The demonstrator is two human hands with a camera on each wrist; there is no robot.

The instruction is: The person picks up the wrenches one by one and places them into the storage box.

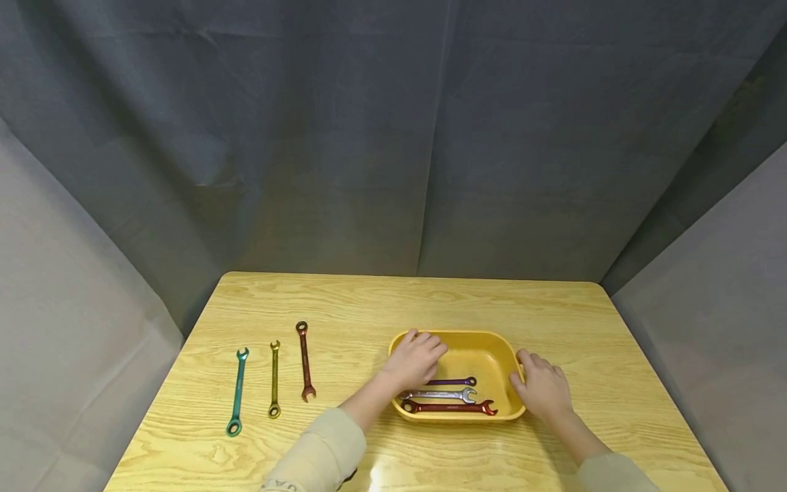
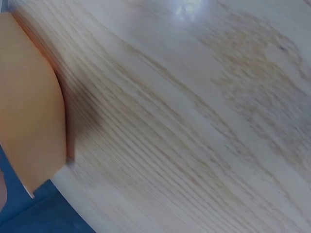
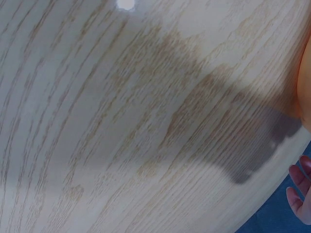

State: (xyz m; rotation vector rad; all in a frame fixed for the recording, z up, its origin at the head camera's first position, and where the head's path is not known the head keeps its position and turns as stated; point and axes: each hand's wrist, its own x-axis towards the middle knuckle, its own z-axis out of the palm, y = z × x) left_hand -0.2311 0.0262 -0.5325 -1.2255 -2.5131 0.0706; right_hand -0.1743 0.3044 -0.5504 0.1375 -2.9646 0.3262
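Observation:
A yellow plastic basin (image 1: 486, 362) stands on the table. Inside, near its front wall, lie a red wrench (image 1: 451, 408), a silver wrench (image 1: 439, 394) and a purple wrench (image 1: 453, 382), roughly parallel. My left hand (image 1: 413, 359) reaches over the basin's left end with bent fingers. Its fingertips are hidden, as is the purple wrench's left end beneath it; I cannot tell whether it grips the wrench or the rim. At the opposite end, my right hand (image 1: 544, 388) holds the rim, thumb at the edge and fingers outside. Both wrist views mostly show tabletop and a basin wall (image 2: 31, 107).
To the left, a teal wrench (image 1: 238, 391), a yellow-green wrench (image 1: 274, 379) and a dark red wrench (image 1: 305, 362) lie apart, all pointing away from me. Dark grey cloth (image 1: 344, 137) hangs behind the wooden table (image 1: 344, 301), with lighter panels (image 1: 67, 287) at both sides.

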